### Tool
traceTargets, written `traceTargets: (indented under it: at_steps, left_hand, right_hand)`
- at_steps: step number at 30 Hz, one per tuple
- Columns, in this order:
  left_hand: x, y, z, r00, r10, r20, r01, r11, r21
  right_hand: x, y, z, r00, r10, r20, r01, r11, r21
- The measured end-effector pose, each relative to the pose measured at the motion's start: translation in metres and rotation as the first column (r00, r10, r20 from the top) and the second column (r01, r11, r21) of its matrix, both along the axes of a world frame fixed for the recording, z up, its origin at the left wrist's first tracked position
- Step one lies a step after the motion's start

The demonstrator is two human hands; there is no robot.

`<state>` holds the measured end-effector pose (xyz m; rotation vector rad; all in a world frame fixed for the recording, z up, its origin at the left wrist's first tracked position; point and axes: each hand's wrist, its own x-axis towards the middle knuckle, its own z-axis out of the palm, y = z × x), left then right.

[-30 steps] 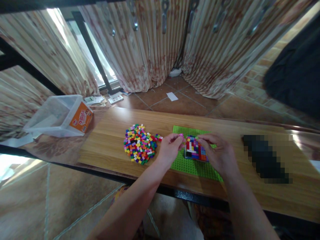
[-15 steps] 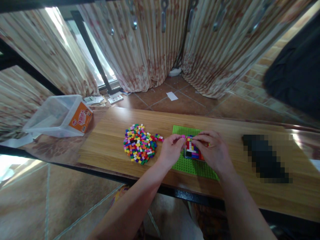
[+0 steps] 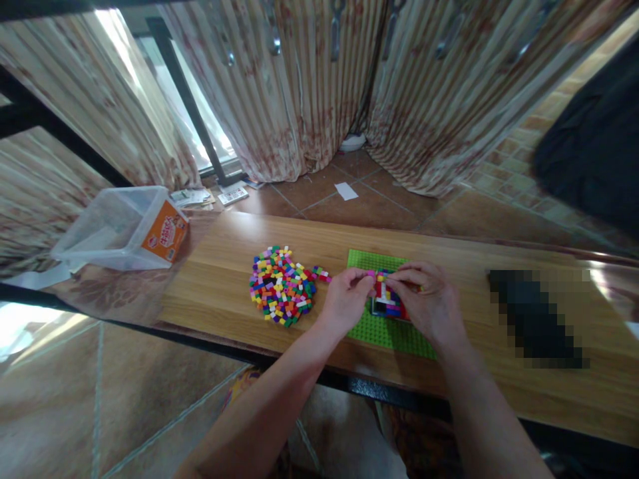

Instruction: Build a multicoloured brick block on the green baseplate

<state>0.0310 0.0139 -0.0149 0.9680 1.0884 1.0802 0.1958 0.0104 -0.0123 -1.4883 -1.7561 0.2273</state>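
A green studded baseplate (image 3: 367, 332) lies on the table with a multicoloured block of toy bricks (image 3: 387, 307) on it. Thumb and fingers of my left hand (image 3: 348, 298) are closed in a pinch at the block's upper left, on a small pink toy brick (image 3: 370, 273). From the other side, my right hand (image 3: 433, 303) reaches over the block, covering its right part. Its thumb and index finger are pressed close together at the block's top edge; what lies between them is hidden.
Left of the baseplate is a heap of loose toy bricks (image 3: 282, 287), with a few strays (image 3: 320, 273) beside it. A clear plastic bin (image 3: 112, 229) stands past the wooden table's (image 3: 210, 293) left end. A pixelated dark object (image 3: 536, 322) lies at right.
The view has shifted slightly, moving everything a little to the right in the picture. Both hands keep nearly the same pose at the brick block.
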Motion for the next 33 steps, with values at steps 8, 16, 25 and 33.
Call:
traceTargets:
  at_steps: [8,16,25,33]
  left_hand:
    - [0.0,-0.002,0.01,0.999,0.014,0.033,-0.013,1.0,-0.022]
    - [-0.002,-0.001,0.014,1.0,-0.006,0.028,0.006,1.0,-0.017]
    - [-0.004,-0.004,0.016,0.974,-0.222,0.049,0.215,0.97,0.11]
    - [-0.007,-0.005,0.02,0.969,-0.247,0.024,0.244,0.965,0.095]
  right_hand:
    - [-0.002,0.001,-0.002,0.996,-0.008,-0.083,0.004,0.999,-0.042]
    - [-0.001,-0.006,0.012,0.981,-0.018,-0.194,0.026,0.999,0.04]
    - [-0.011,-0.013,0.022,0.95,0.278,-0.145,-0.281,0.96,-0.004]
    - [-0.005,-0.018,0.026,0.937,0.288,-0.197,-0.304,0.951,-0.055]
